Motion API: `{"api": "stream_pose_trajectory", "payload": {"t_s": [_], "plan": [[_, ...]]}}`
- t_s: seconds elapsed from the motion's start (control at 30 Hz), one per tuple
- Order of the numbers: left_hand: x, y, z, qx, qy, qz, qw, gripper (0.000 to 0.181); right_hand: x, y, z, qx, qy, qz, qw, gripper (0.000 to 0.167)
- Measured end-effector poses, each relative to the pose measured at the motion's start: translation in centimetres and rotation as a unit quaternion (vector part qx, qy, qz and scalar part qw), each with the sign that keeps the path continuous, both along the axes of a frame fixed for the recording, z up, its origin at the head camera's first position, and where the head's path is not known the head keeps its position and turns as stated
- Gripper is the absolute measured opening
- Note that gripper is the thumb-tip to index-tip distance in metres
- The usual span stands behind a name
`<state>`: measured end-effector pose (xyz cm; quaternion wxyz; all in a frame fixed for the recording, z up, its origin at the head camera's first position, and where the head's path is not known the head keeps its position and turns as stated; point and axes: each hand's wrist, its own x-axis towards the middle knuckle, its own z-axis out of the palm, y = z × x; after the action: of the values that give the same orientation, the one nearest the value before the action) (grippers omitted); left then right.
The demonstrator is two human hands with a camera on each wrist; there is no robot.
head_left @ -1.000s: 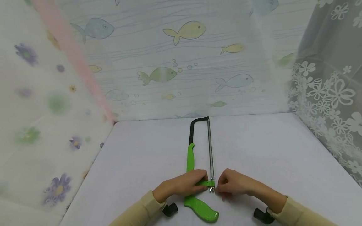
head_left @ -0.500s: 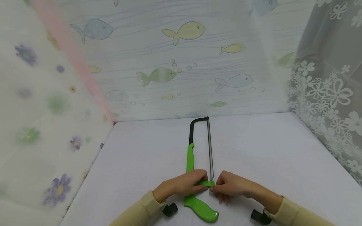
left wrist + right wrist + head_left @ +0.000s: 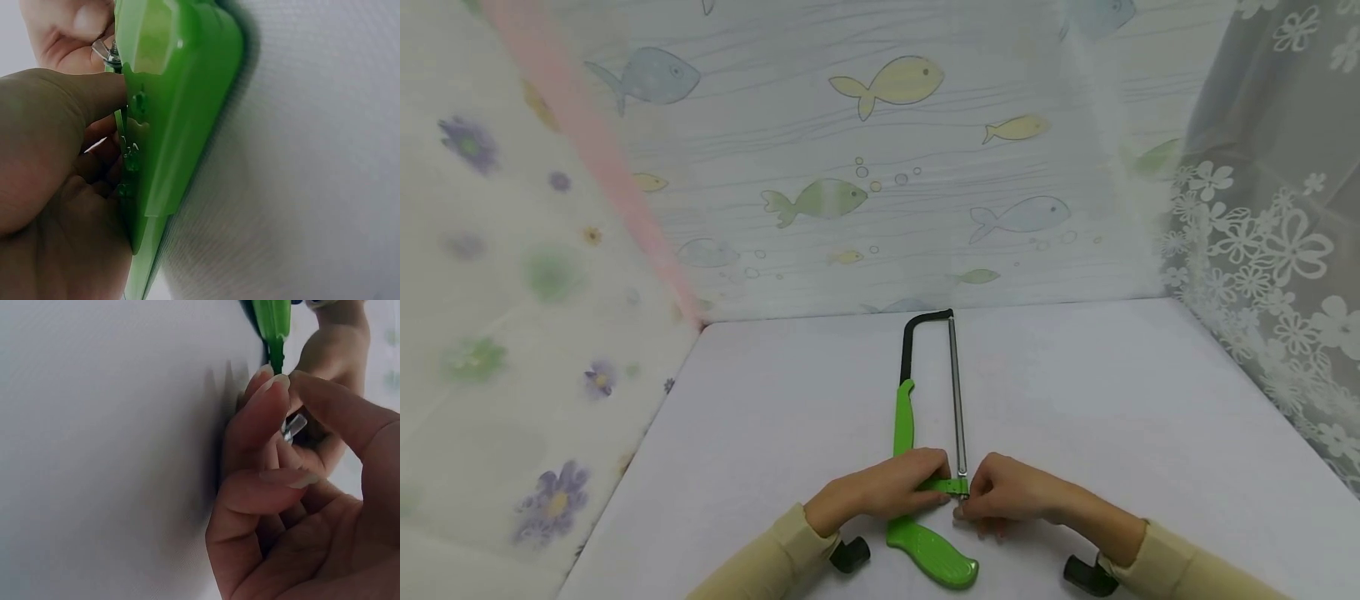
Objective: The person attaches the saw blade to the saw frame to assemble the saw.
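Note:
A hacksaw [image 3: 932,557] with a green handle, black front bow and narrow blade [image 3: 957,392] lies lengthwise on the white table. My left hand [image 3: 891,486] grips the green frame by the crosspiece [image 3: 953,487] at the blade's near end. In the left wrist view its thumb presses the green plastic beside a metal wing nut [image 3: 100,51]. Just right of the crosspiece, my right hand [image 3: 1011,493] has curled fingers at that wing nut. The right wrist view shows the nut [image 3: 297,427] between thumb and fingers, partly hidden by them.
White cloth covers the table [image 3: 1075,383]. A fish-printed curtain [image 3: 880,167] hangs behind it, a flowered one [image 3: 497,333] at the left and a lace one [image 3: 1292,250] at the right. Black wrist cameras [image 3: 850,556] sit under the cuffs.
My right hand has shifted slightly left, from beside the wing nut onto it, and its fingertips have moved a little there. The left hand and the hacksaw have stayed in place.

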<state>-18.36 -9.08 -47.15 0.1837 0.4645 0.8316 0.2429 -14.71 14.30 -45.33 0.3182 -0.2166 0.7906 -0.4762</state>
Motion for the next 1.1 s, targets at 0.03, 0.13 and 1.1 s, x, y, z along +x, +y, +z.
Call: {"api": "stream_pose_trajectory", "payload": {"t_s": [0.03, 0.13, 1.1], "plan": [[0.0, 0.0, 0.0, 0.0, 0.0, 0.0, 1.0, 0.009, 0.0, -0.1, 0.0, 0.004, -0.002, -0.004, 1.0, 0.034], [0.0, 0.0, 0.0, 0.0, 0.002, -0.001, 1.0, 0.009, 0.0, -0.2, 0.1, 0.012, -0.006, -0.013, 0.9998, 0.038], [-0.1, -0.1, -0.1, -0.006, 0.002, 0.001, 1.0, 0.009, 0.0, 0.4, 0.5, 0.01, 0.01, -0.006, 0.9999, 0.028]]}}
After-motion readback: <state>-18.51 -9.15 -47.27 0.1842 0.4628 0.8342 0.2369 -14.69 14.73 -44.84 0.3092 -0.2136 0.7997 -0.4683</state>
